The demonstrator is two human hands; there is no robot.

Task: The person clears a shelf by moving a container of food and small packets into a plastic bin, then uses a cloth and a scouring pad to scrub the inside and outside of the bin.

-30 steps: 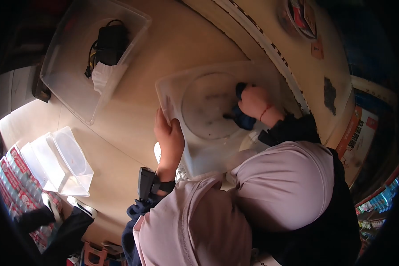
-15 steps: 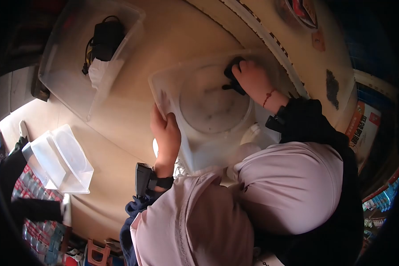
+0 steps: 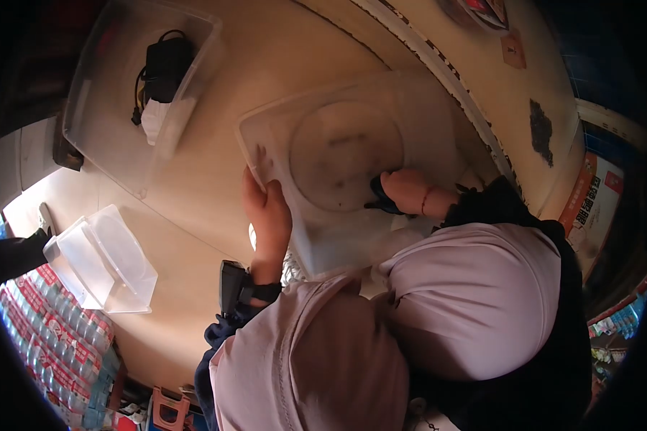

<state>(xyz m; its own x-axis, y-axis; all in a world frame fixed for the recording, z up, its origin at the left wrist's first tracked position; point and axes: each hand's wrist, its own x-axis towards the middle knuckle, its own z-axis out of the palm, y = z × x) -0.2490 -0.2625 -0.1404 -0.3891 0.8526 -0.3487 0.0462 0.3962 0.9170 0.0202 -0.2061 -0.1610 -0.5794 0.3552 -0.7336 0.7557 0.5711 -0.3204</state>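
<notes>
Left hand (image 3: 267,212) gripping tub (image 3: 424,122) rim; right hand (image 3: 407,191) clutching cloth (image 3: 379,197)

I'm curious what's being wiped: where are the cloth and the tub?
cloth (image 3: 378,200), head view, on its exposed dark blue fold.
tub (image 3: 428,122), head view, on its bare far wall.

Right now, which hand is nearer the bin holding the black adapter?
Left. Left hand grips the tub edge nearest the bin; right hand, holding a cloth, is farther right.
</notes>
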